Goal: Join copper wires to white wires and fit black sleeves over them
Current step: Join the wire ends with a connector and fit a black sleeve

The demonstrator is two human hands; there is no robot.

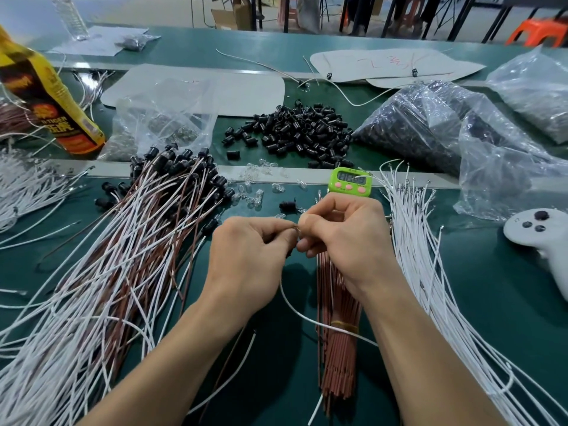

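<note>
While meeting over the green table (479, 302), left hand (246, 256) and right hand (344, 238) fingers pinch a thin copper wire end (295, 229) between them. Long white insulated wire (299, 313) trails toward the wearer. One loose black plastic sleeve (287, 206) lies just beyond.

The wire ends (296, 229) pinched between the left hand (249, 256) and right hand (341, 238) are mostly covered by fingers. The copper wire bundle (339, 348) is hidden at its top under the right hand. The green timer (350, 181) digits cannot be read.
</note>
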